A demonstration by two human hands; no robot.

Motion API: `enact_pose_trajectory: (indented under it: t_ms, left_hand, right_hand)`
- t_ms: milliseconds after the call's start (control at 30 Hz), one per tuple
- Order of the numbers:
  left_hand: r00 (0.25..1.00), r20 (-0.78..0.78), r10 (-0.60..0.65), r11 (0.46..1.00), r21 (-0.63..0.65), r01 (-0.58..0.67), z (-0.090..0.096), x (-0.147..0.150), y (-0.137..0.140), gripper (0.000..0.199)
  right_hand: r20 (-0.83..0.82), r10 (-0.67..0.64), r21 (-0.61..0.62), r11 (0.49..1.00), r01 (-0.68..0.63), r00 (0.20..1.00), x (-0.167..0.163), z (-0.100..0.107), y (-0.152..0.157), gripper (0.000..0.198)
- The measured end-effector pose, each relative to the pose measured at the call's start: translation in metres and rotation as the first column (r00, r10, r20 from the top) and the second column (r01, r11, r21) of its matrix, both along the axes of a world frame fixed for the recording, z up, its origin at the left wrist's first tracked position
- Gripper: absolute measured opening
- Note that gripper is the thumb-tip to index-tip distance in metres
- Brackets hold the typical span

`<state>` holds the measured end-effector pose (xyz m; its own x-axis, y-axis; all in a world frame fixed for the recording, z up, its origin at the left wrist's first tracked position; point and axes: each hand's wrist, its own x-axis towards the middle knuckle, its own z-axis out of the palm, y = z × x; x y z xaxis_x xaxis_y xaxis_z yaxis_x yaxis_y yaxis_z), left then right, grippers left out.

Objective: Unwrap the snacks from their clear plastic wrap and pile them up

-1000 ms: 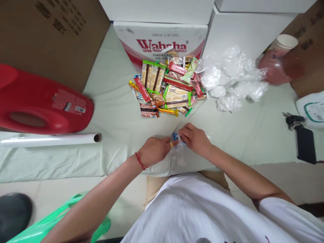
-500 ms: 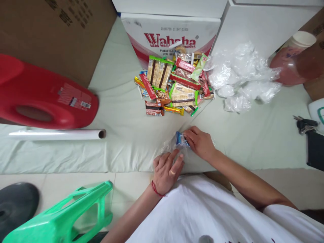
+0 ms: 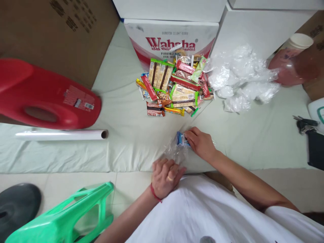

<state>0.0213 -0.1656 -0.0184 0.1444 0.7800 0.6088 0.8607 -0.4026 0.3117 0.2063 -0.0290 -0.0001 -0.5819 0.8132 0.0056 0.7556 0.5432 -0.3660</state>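
The right hand (image 3: 201,141) closed its fingers (image 3: 192,136) on the blue packet (image 3: 179,138), which showed leftward of them over the bench (image 3: 131,141) — the left hand (image 3: 165,177), farther off, curled by the clear bag (image 3: 175,152), hold unclear.

Free bench (image 3: 131,145) betw. white tube (image 3: 60,135) & clear film (image 3: 174,152): a hand can pass there, low. Bare strip too betw. snack pile (image 3: 174,87) & blue pkt (image 3: 180,138). R of R hand (image 3: 201,143), open up to keys (image 3: 305,125) & blk case (image 3: 317,150). Blocked: str. ahead, pile, w/ Wahaha box (image 3: 172,33) right behind; ahead R, crumpled plastic (image 3: 240,81); far L, red jug (image 3: 58,98) behind tube. L hand (image 3: 165,175) obstructs near side of film.
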Motion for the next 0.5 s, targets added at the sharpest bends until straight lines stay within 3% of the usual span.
enact_pose_trajectory:
  t_ms: [167, 333, 433, 500]
  left_hand:
    - [0.979, -0.073, 0.190, 0.980, -0.040, -0.193, -0.020, 0.037, 0.003, 0.032]
    - [0.972, -0.085, 0.217, 0.974, -0.047, -0.222, -0.015, 0.035, 0.012, 0.018]
    - [0.981, 0.071, 0.182, 0.981, -0.086, -0.176, -0.003, 0.018, 0.012, 0.013]
    - [0.948, 0.239, 0.212, 0.970, -0.172, -0.174, 0.002, 0.001, 0.012, 0.011]
  right_hand:
    - [0.026, -0.005, -0.019, 1.000, 0.005, 1.000, -0.001, 0.001, 0.000, 0.028]
    - [0.037, 0.009, -0.001, 1.000, -0.009, 0.999, -0.001, 0.000, 0.000, 0.028]
    - [0.014, 0.027, 0.025, 0.999, -0.027, 1.000, 0.001, -0.002, 0.000, 0.028]
    - [-0.005, 0.036, 0.042, 0.998, -0.036, 0.999, 0.003, -0.005, 0.001, 0.028]
